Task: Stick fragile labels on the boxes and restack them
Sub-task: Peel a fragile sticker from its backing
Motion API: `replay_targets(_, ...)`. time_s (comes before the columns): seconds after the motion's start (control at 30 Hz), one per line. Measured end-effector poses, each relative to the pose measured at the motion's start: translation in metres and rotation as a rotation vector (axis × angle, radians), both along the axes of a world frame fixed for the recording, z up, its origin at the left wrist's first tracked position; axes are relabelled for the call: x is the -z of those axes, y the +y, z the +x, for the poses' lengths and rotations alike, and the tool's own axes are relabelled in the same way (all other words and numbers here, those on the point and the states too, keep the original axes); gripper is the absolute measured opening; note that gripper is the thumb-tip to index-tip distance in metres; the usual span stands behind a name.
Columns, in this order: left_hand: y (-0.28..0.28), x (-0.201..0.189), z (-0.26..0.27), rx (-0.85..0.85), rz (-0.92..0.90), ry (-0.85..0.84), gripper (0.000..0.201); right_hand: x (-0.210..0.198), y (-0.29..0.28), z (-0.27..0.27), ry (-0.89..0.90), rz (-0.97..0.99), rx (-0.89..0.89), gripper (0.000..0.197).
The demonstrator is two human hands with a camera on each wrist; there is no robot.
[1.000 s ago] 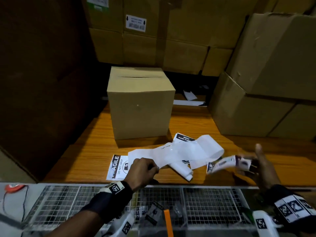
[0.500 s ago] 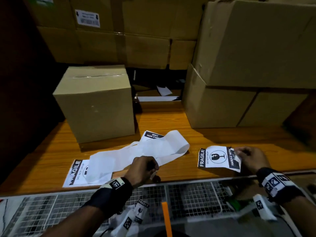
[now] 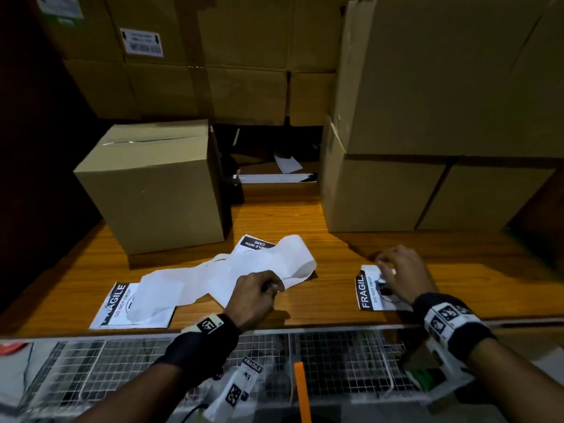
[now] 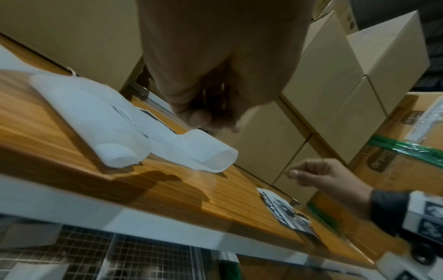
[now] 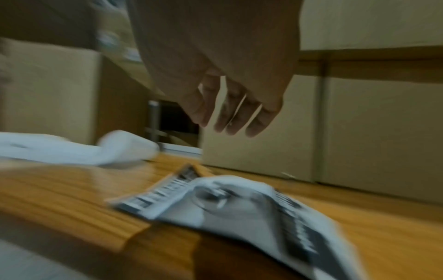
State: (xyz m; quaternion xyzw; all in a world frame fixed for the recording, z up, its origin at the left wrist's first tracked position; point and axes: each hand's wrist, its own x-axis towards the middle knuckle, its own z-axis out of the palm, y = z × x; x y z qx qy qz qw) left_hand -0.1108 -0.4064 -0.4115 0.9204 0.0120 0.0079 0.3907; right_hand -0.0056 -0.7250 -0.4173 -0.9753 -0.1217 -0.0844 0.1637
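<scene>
Your left hand sits near the front edge of the orange-brown wooden tabletop, fingers curled in on themselves right at the near end of the long, curling strip of white label backing paper. Whether you are actually pinching that strip cannot be told: the head view hides your fingertips, and in the left wrist view the curled fingers seem to hover just above the paper.

Your right hand hangs over the black-and-white rectangular FRAGILE label lying near the table's front edge, to the right of the strip. In the right wrist view, which is blurred, your fingers point downward, loosely spread and apart from the label, holding nothing; the label's far part bulges up off the wood.

A second black-and-white FRAGILE label lies flat to the left, partly under the backing strip. A third printed label peeks out from under the strip's far side.

The small, taped, plain brown cardboard box stands alone at the left rear of the table, just behind the strip. The stack of larger brown cardboard boxes stands at the right rear. A white wire-mesh rack runs along the table's near edge.
</scene>
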Motion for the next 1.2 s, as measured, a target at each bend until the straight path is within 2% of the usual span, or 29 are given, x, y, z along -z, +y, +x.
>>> replay_targets(0.13, 0.016, -0.002, -0.012, -0.083, 0.019, -0.005, 0.022, -0.005, 0.062, -0.006, -0.039, 0.061, -0.319, 0.007)
replay_targets(0.2, 0.036, -0.001, -0.024, -0.125, 0.09, -0.028, 0.018, -0.005, 0.096, -0.01, -0.048, 0.078, -0.433, 0.005)
replay_targets(0.37, 0.11, 0.011, -0.068, -0.275, 0.175, -0.104, 0.015, -0.001, 0.192, -0.03, 0.042, 0.02, -0.661, 0.015)
replay_targets(0.47, 0.165, 0.029, -0.099, -0.359, 0.344, -0.096, 0.034, 0.005, 0.251, -0.047, 0.036, -0.007, -0.786, 0.018)
replay_targets(0.57, 0.217, 0.045, -0.123, -0.304, 0.568, -0.032, 0.058, 0.02, 0.302, -0.059, -0.001, -0.133, -0.846, 0.027)
replay_targets(0.67, 0.254, 0.057, -0.135, -0.144, 0.661, 0.186, 0.092, 0.027, 0.348, -0.073, 0.054, -0.309, -0.827, 0.047)
replay_targets(0.73, 0.276, 0.064, -0.139, -0.048, 0.715, 0.288, 0.093, 0.031, 0.366, -0.078, 0.079, -0.403, -0.78, 0.05)
replay_targets(0.8, 0.295, 0.068, -0.14, 0.032, 0.756, 0.278, 0.094, 0.033, 0.373, -0.079, 0.076, -0.432, -0.729, 0.038)
replay_targets(0.87, 0.311, 0.076, -0.14, 0.073, 0.786, 0.201, 0.084, 0.032, 0.373, -0.08, 0.048, -0.447, -0.699, 0.022)
replay_targets(1.0, 0.334, 0.086, -0.142, 0.096, 0.867, 0.109, 0.08, 0.032, 0.364, -0.084, -0.006, -0.583, -0.575, 0.009)
replay_targets(1.1, 0.343, 0.086, -0.143, 0.129, 0.901, 0.059, 0.085, 0.024, 0.353, -0.084, -0.07, -0.534, -0.51, 0.01)
replay_targets(1.2, 0.347, 0.079, -0.144, 0.168, 0.875, 0.057, 0.088, 0.01, 0.331, -0.076, -0.1, -0.593, -0.431, 0.015)
